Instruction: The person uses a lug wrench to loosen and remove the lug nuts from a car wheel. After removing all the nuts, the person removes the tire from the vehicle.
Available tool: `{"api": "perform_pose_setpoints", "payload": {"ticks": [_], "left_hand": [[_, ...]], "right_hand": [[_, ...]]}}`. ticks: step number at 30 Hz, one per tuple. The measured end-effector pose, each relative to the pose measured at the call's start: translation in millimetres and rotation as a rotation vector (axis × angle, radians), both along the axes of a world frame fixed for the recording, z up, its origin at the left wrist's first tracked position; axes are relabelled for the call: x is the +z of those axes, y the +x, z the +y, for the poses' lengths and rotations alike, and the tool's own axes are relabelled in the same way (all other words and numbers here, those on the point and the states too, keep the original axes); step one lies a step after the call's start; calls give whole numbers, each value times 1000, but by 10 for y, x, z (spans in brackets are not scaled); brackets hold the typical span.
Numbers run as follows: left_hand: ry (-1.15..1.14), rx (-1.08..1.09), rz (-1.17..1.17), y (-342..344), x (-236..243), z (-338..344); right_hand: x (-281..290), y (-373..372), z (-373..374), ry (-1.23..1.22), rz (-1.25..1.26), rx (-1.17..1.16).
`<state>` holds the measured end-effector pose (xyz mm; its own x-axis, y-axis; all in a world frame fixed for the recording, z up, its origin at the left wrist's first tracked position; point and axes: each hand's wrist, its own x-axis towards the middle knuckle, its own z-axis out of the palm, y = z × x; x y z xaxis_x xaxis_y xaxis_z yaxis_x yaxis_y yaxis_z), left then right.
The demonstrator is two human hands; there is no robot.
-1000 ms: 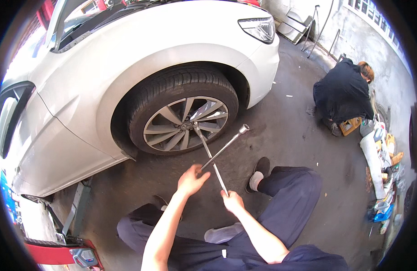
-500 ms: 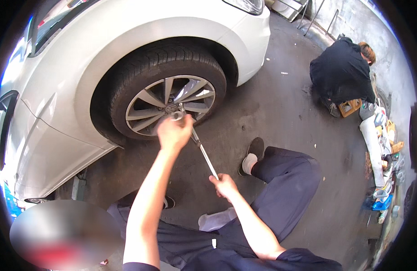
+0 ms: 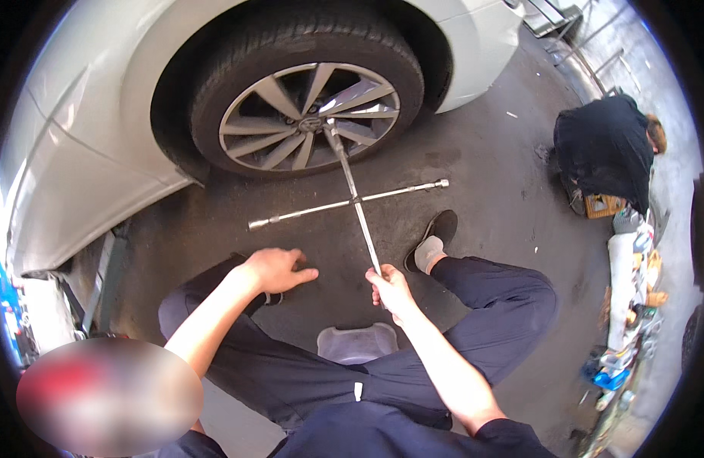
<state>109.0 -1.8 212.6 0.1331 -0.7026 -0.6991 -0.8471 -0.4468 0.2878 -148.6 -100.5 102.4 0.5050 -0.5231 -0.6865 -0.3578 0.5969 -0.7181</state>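
Observation:
A steel cross wrench (image 3: pixel 356 200) reaches from the hub area of the alloy wheel (image 3: pixel 279 145) on a white car (image 3: pixel 92 168) toward me, one socket end at a lug nut near the centre; its crossbar lies roughly horizontal in the picture. My right hand (image 3: pixel 390 290) is closed round the near end of its long shaft. My left hand (image 3: pixel 279 267) hangs open below the crossbar's left end, fingers apart and holding nothing.
A co-worker (image 3: pixel 600 153) in dark clothes crouches at the right by the wall, beside a long pile of tools and parts (image 3: pixel 623 267). A low plastic stool (image 3: pixel 356 340) is under me. A metal lift arm (image 3: pixel 100 275) stands at the left. The lower-left corner is blurred.
My left hand has let go of the wrench and dropped back toward me. The crossbar has turned from slanting to nearly level. My right hand still holds the shaft; the view has shifted.

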Motion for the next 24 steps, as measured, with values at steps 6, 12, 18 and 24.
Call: {"api": "perform_pose_setpoints", "payload": {"ticks": [6,12,18,24], "left_hand": [[-464,-72,34,-46,243,-106],[-520,34,-239,288,45,88],[-292,203,-131,568,68,170],[-271,208,-150,640,70,141]], "right_hand": [[210,-138,-313,-242,220,540],[404,-158,-409,-72,200,484],[613,151,-311,47,237,461],[596,193,-334,149,245,429]]}}
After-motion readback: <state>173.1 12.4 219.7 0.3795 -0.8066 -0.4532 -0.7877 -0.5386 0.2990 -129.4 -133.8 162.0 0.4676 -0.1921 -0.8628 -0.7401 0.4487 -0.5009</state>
